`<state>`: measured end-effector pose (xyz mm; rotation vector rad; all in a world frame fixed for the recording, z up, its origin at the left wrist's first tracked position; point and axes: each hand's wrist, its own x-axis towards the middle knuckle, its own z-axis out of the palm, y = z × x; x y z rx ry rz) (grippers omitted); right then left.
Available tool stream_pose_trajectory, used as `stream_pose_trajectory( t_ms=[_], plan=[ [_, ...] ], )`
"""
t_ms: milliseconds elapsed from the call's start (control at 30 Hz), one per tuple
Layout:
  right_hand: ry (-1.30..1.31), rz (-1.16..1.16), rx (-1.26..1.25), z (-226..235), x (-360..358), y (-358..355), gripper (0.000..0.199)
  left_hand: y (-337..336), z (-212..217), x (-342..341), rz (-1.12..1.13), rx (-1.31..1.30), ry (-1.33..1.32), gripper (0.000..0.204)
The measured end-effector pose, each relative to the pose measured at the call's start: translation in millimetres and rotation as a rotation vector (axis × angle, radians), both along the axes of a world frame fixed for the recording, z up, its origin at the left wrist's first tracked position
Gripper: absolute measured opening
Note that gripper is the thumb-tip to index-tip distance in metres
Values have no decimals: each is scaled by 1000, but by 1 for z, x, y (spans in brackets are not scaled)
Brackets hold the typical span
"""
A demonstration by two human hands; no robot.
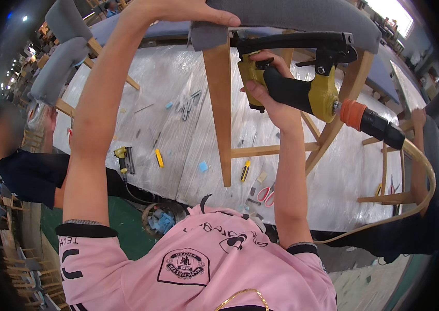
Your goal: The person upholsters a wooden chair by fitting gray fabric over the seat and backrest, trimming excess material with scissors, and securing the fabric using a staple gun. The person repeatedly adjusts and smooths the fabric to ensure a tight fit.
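A chair with grey upholstery (302,18) and wooden legs stands at the top of the view. My left hand (191,10) grips its grey edge, thumb laid along the fabric; the other fingers are mostly hidden. Below the seat, my right hand (274,98) is closed around the yellow front part of a black-and-yellow air staple gun (323,96). The gun's long black bar lies close under the upholstery; whether it touches cannot be made out. An orange-and-black coupling (356,116) joins it to a tan air hose (429,176).
On the plastic-covered table (178,145) lie another staple gun (122,158), a yellow-handled tool (159,158), a second one (245,171), scissors (266,196) and staple strips (191,106). People work at left and right. A scrap basket (160,220) stands below; grey chairs (59,70) are left.
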<state>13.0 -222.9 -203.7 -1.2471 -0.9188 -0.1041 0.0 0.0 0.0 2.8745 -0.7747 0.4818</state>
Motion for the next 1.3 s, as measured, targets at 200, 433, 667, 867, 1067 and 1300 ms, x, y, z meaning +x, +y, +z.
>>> stream_pose_trajectory(
  t_ms=[200, 433, 667, 867, 1067, 1300],
  plan=[
    [-66, -189, -31, -17, -6, -5, 44, 8, -1, 9, -59, 13, -20, 108],
    [244, -613, 91, -165, -87, -81, 60, 41, -56, 43, -105, -524, -118, 84],
    [1455, -622, 881, -347, -181, -239, 39, 13, -114, 72, -395, -1299, -328, 51],
    [1766, -668, 924, -455, -215, -306, 49, 10, -117, 83, -382, -1364, -332, 50],
    [1708, -768, 899, -502, -169, -280, 61, 15, -114, 82, -340, -1365, -308, 52],
    [1772, -556, 225, -521, -174, -252, 48, 11, -119, 72, -342, -1320, -342, 64]
  ],
)
